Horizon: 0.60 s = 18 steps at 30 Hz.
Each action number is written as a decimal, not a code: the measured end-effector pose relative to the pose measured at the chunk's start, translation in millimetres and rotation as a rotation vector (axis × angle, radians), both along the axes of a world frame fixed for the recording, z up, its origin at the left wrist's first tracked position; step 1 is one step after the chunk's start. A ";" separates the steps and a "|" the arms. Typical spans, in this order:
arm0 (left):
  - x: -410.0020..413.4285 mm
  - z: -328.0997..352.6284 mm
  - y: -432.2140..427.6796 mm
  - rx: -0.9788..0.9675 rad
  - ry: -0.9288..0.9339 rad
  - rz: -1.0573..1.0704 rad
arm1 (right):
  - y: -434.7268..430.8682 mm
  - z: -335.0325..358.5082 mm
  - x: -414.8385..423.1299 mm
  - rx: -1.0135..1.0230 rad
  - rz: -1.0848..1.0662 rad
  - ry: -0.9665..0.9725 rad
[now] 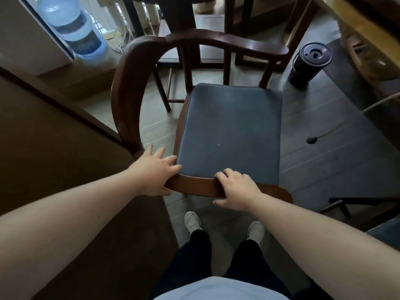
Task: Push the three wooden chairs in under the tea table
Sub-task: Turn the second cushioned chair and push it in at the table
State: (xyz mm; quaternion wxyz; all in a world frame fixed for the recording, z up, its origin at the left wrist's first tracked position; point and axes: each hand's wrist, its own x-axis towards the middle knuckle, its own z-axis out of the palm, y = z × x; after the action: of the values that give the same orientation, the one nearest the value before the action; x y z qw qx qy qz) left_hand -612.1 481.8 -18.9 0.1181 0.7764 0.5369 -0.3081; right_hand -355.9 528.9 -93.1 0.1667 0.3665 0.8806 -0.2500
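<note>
A dark wooden chair [127,87] with a curved horseshoe rail and a blue seat cushion [232,133] stands right in front of me, its open side turned to the right. My left hand [154,172] wraps the near rail at its left bend. My right hand [236,189] grips the same rail further right, fingers curled over the top. A light wooden table edge [365,27] shows at the upper right. Dark table or chair legs [184,29] stand beyond the chair. A second blue seat [385,230] peeks in at the right edge.
A brown cabinet [54,148] runs close along my left side. A large water bottle [71,24] and loose cables [121,40] sit at the upper left. A black cylindrical container [309,61] stands on the floor right of the chair. My feet [192,221] are just behind it.
</note>
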 end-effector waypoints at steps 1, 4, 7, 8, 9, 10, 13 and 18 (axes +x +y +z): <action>-8.9 -4.4 3.8 -0.036 0.032 -0.052 | -1.9 -4.1 -8.0 0.001 -0.018 -0.001; -28.2 -18.4 13.8 -0.061 0.097 -0.152 | -6.5 -13.2 -28.1 0.012 -0.030 -0.016; -44.0 -27.9 20.8 -0.046 0.135 -0.210 | -6.5 -14.3 -44.3 -0.008 -0.009 0.008; -49.8 -30.0 21.8 -0.066 0.142 -0.218 | -7.1 -14.4 -49.0 -0.027 -0.006 0.034; -52.9 -31.5 21.6 -0.087 0.145 -0.211 | -8.0 -14.7 -49.8 -0.047 -0.002 0.061; -56.4 -33.7 22.0 -0.107 0.143 -0.199 | -8.8 -16.3 -50.1 -0.056 0.004 0.076; -66.0 -37.7 27.3 -0.130 0.078 -0.180 | -1.5 -22.6 -52.3 -0.026 0.002 0.039; -66.2 -43.6 26.7 -0.113 0.015 -0.157 | 10.7 -22.4 -60.9 -0.080 0.110 -0.037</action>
State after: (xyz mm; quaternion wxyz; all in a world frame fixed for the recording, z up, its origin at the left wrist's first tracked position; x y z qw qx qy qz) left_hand -678.4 508.6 -62.4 0.1332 0.8058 0.4572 -0.3520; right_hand -416.7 539.6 -115.5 0.2111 0.3154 0.8854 -0.2685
